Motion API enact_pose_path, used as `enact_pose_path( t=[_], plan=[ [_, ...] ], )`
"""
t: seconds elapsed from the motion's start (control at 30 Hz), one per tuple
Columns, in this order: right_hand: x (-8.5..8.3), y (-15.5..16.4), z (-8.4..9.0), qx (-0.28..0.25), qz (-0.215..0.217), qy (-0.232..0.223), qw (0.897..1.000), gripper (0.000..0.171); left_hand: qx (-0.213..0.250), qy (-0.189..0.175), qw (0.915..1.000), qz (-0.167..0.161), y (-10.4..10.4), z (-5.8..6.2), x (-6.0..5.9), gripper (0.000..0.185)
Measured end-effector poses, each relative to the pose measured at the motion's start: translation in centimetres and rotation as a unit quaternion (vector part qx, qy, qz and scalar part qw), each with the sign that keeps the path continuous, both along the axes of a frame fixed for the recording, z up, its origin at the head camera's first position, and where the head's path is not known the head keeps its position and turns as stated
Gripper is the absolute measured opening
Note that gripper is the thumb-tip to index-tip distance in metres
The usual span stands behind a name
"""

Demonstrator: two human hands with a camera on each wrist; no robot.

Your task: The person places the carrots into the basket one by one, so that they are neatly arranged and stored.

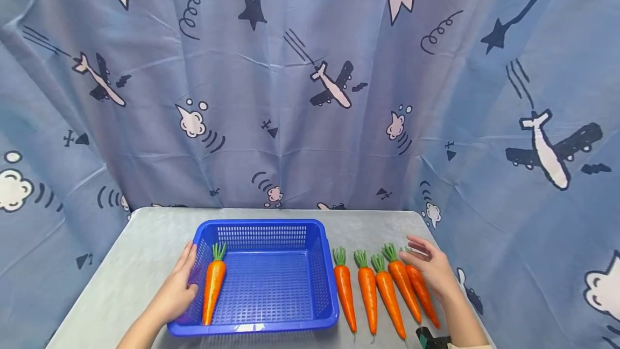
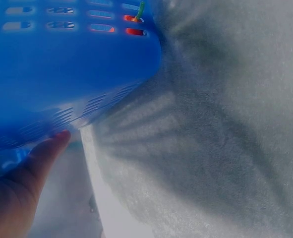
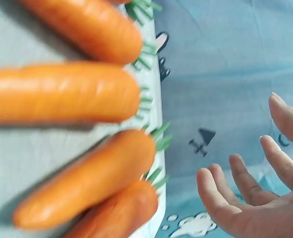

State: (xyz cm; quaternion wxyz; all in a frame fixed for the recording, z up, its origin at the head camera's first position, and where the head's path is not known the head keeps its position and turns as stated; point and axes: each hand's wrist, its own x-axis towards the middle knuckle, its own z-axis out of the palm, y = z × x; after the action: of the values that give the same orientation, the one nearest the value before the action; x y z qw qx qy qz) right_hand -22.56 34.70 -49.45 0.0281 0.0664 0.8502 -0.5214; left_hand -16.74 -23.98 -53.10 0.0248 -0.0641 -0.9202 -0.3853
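Note:
A blue plastic basket [image 1: 271, 279] holds one orange carrot [image 1: 213, 290] with a green top, lying along its left side. My left hand [image 1: 175, 284] rests against the basket's left wall with straight fingers; in the left wrist view its thumb [image 2: 49, 153] touches the wall. Several more carrots lie in a row to the right of the basket, from the nearest carrot [image 1: 344, 295] to the rightmost carrot [image 1: 423, 295]. My right hand [image 1: 432, 266] hovers by the rightmost green tops. Its fingers are spread and loosely bent, holding nothing, in the right wrist view.
Basket and carrots are on a grey-white table [image 1: 150, 252]. A blue curtain [image 1: 271, 96] printed with planes and stars hangs behind and at both sides. A dark strap [image 1: 431, 338] is on the right wrist.

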Motion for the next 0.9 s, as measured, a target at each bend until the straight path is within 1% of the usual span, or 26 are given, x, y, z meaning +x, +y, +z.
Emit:
enact_pose_path(
  t=[0.1, 0.2, 0.27, 0.43, 0.67, 0.8, 0.9],
  plan=[
    [0.3, 1.3, -0.5, 0.008, -0.015, -0.015, 1.000, 0.079, -0.001, 0.007, 1.0000, -0.004, 0.2, 0.1, -0.3, 0.090],
    [0.4, 2.3, -0.9, 0.014, -0.020, -0.028, 0.999, 0.080, 0.002, -0.002, 1.0000, -0.004, 0.2, 0.1, -0.3, 0.090],
    [0.4, 2.8, -1.2, 0.019, -0.025, -0.035, 0.999, 0.081, 0.002, -0.005, 1.0000, -0.002, 0.1, 0.0, -0.2, 0.090],
    [0.0, 3.9, -2.0, 0.018, -0.033, -0.051, 0.998, 0.082, 0.007, 0.000, 1.0000, 0.001, 0.0, -0.1, -0.1, 0.090],
    [-0.7, 4.9, -2.9, 0.019, -0.016, -0.092, 0.995, 0.081, 0.003, -0.024, 0.9997, 0.006, 0.1, 0.1, -0.1, 0.090],
    [-1.0, 5.2, -3.5, 0.026, -0.004, -0.115, 0.993, 0.081, 0.000, -0.016, 0.9999, 0.005, 0.1, 0.1, -0.1, 0.090],
    [-1.2, 5.4, -4.0, 0.033, 0.012, -0.123, 0.992, 0.081, -0.001, -0.009, 1.0000, 0.003, 0.1, 0.2, -0.2, 0.090]
  ],
)
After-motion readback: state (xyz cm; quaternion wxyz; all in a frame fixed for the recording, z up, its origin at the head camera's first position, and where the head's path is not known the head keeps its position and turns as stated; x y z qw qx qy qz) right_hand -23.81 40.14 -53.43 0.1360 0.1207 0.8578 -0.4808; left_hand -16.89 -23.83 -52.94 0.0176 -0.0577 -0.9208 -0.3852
